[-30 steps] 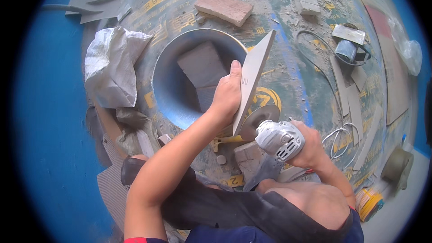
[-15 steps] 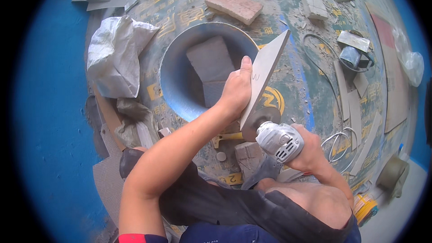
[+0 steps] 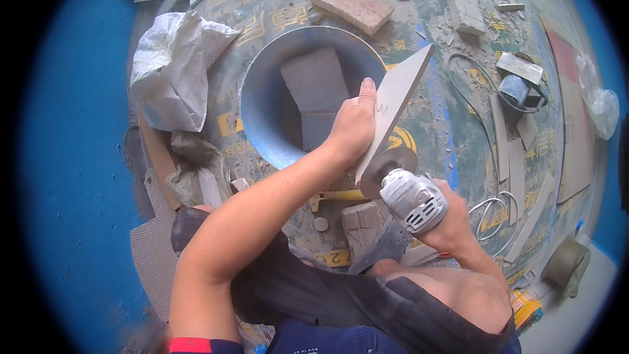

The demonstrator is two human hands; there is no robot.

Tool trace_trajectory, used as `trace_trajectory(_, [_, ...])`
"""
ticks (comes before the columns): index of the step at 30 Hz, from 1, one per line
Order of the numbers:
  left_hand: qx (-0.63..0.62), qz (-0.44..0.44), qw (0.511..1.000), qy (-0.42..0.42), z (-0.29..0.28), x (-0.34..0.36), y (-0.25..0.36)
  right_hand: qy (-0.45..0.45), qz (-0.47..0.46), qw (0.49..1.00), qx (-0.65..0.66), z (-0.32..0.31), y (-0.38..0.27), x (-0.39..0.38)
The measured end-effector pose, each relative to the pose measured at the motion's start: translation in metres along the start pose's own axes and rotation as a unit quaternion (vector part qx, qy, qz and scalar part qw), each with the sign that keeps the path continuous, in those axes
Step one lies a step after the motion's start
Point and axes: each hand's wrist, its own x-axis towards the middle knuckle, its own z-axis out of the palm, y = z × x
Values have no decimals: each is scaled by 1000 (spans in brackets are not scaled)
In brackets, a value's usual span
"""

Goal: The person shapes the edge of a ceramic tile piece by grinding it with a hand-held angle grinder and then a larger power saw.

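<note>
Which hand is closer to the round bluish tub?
Left: the left hand, holding the tile, appears over the right side of the tub. The right hand, on the grinder, is farther off, lower right.

Head-worn fisheye view, from the person's left side, facing steeply down, close above both hands (image 3: 354, 122)

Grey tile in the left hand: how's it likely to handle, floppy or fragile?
The grey tile is probably stiff: it juts beyond the left hand without visible sag. Likely brittle too, given its thin slab shape. Its flat, smooth-looking face may be slippery.
</note>
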Motion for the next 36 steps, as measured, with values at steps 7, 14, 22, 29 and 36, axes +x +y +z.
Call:
trace_trajectory(7, [5, -3, 1000, -17, -4, 1, -3, -14, -8, 1000, -7, 2, 3, -2])
trace_trajectory(14, [2, 9, 1000, 21, 3, -3, 2, -38, -12, 999, -37, 2, -2, -4])
trace_trajectory(22, [14, -10, 1000, 17, -3, -2, 1, -30, -20, 999, -19, -8, -6, 5])
trace_trajectory(29, [-36, -21, 999, -3, 2, -5, 6, 9, 9, 1000, 17, -19, -9, 20])
trace_trajectory(36, [4, -4, 1000, -2, -3, -3, 2, -19, 21, 1000, -12, -17, -18, 12])
